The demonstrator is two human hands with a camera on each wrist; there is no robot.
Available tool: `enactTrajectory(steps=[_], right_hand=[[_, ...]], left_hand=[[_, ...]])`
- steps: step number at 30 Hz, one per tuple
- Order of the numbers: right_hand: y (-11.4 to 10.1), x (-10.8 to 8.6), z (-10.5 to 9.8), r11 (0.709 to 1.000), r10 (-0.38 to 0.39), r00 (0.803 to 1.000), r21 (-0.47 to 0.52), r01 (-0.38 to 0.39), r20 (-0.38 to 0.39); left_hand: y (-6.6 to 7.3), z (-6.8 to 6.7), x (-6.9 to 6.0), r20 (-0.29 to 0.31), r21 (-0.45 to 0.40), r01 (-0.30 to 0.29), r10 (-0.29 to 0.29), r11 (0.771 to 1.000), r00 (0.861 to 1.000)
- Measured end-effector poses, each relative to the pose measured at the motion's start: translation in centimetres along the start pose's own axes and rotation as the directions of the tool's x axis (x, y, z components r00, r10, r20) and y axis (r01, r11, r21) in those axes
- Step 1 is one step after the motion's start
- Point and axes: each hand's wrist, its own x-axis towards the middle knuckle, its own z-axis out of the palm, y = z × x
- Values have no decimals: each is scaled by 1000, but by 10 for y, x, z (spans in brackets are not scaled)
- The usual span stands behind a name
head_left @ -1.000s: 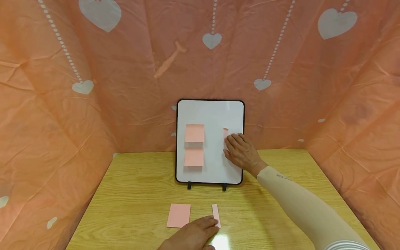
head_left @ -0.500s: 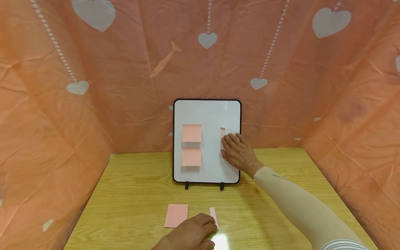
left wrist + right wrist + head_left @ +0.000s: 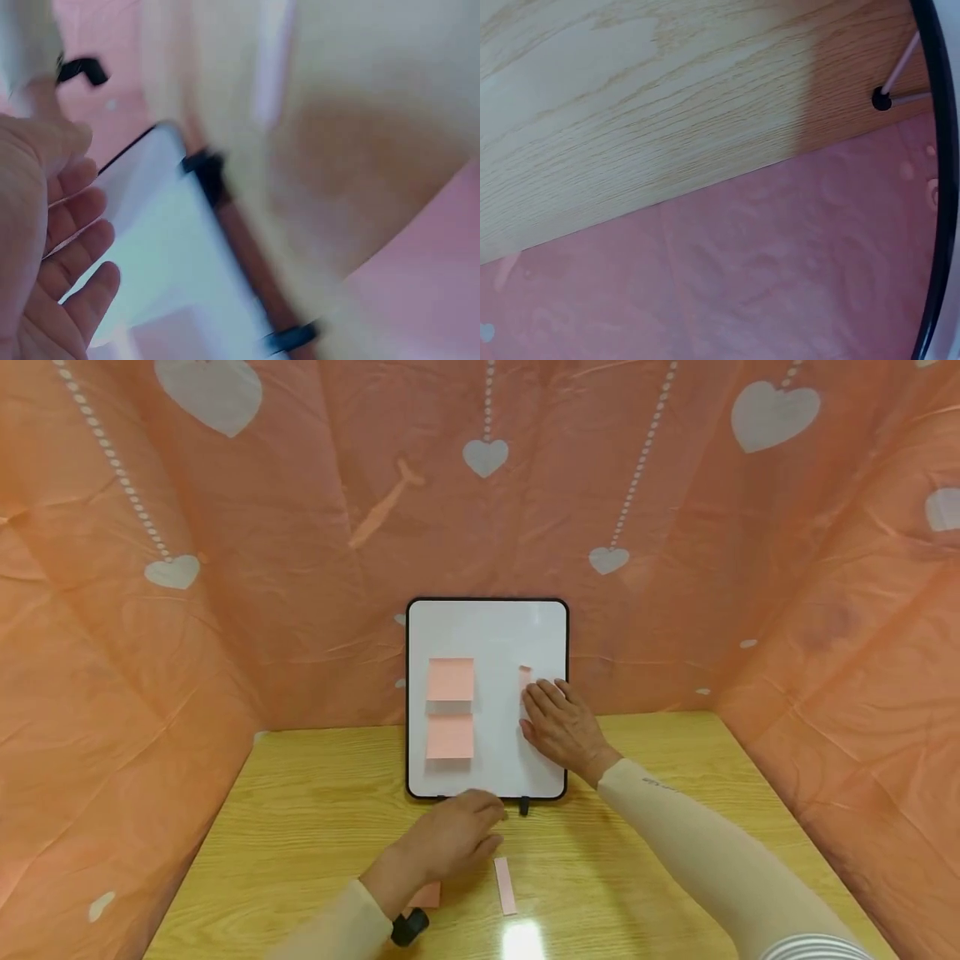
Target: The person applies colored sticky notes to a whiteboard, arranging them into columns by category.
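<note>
- While one paper strip (image 3: 506,887) lies on the table (image 3: 300,827) just near-side of the left hand (image 3: 453,833), lengthwise towards the board (image 3: 487,635), that hand hovers, fingers loosely bent; whether they pinch anything cannot be told.
- Beyond, the right hand (image 3: 562,727), fingers nearly straight, gripping nothing, touches an upright second strip (image 3: 525,676) on the board.

Wears a beige right sleeve (image 3: 697,843) at four o'clock, with small dark markings (image 3: 660,783) near its narrow end and grey-and-white striped fabric (image 3: 813,947) farther up; wears a matching left sleeve (image 3: 337,922) and black wrist fitting (image 3: 409,928) toward seven.
</note>
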Motion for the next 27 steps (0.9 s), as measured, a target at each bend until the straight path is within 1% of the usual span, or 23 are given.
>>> enactTrajectory(steps=[2, 4, 7, 9, 10, 12, 13, 15, 17, 19, 23, 27], right_hand=[[0, 0, -1, 1000, 5, 1000, -4, -5, 19], [-1, 0, -1, 1000, 10, 999, -7, -10, 36], [-2, 0, -2, 1000, 13, 998, -20, -12, 65], [-3, 0, -3, 999, 13, 997, -31, -11, 79], [-3, 0, -3, 999, 13, 996, -37, -9, 88], [-4, 0, -4, 999, 8, 995, -50, -3, 99], [-4, 0, -4, 999, 5, 995, -52, 0, 104], [-5, 0, -4, 998, 0, 993, -61, 7, 117], [-5, 0, -4, 998, -1, 992, -62, 9, 130], [-6, 0, -5, 998, -1, 990, -64, 10, 143], [-6, 0, -7, 998, 5, 983, -68, 8, 186], [-5, -2, -8, 998, 12, 977, -65, 2, 213]], left_hand=[[-11, -14, 16, -63, 82, 2, 3, 997, 998], [-21, -28, 33, -106, 150, 17, -1, 989, 994], [-35, -47, 58, -118, 260, 31, 0, 965, 993], [-43, -57, 74, -85, 310, 41, -15, 950, 996], [-47, -62, 82, -59, 334, 45, -27, 942, 998], [-53, -69, 95, 7, 364, 62, -70, 929, 998], [-57, -71, 101, 41, 382, 68, -91, 922, 995], [-62, -75, 110, 108, 411, 76, -131, 908, 985], [-67, -77, 116, 160, 440, 60, -144, 896, 977], [-71, -77, 121, 202, 462, 32, -141, 886, 969], [-74, -76, 129, 249, 469, -11, -120, 883, 961], [-75, -74, 138, 252, 473, -33, -99, 880, 963]])
